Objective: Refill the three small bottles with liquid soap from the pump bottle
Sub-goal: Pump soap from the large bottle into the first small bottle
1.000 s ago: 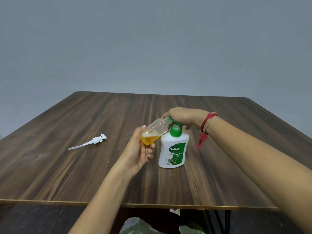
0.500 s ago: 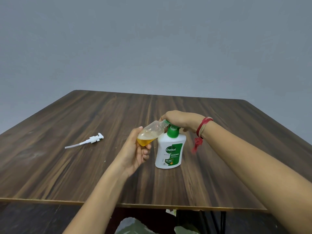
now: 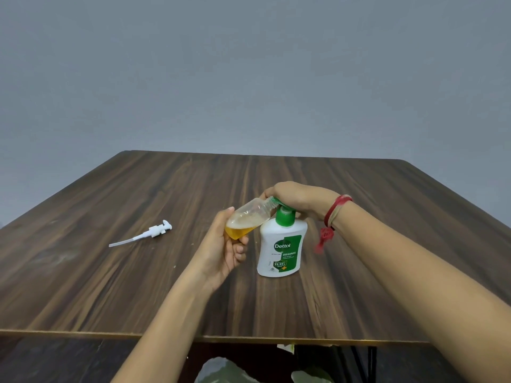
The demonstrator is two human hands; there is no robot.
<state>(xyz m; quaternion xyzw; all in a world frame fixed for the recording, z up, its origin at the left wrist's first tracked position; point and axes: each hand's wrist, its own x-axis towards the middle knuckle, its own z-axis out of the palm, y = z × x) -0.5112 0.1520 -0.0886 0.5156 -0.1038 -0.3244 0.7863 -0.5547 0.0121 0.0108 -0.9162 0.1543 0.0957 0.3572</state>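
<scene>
Small bottle (image 3: 250, 217) aslant, neck up-right

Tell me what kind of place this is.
Probably a bare staged recording setup, not a bathroom: plain grey wall, one wood-grain table, a pump bottle and loose white pump on it, small bottle in the left hand.

The right hand (image 3: 300, 201) now sits slightly lower on the pump bottle (image 3: 279, 250) than a second ago, its green pump head pushed further down. The small bottle (image 3: 250, 217), held in the left hand (image 3: 224, 250), dips with it, its base edging left.
</scene>
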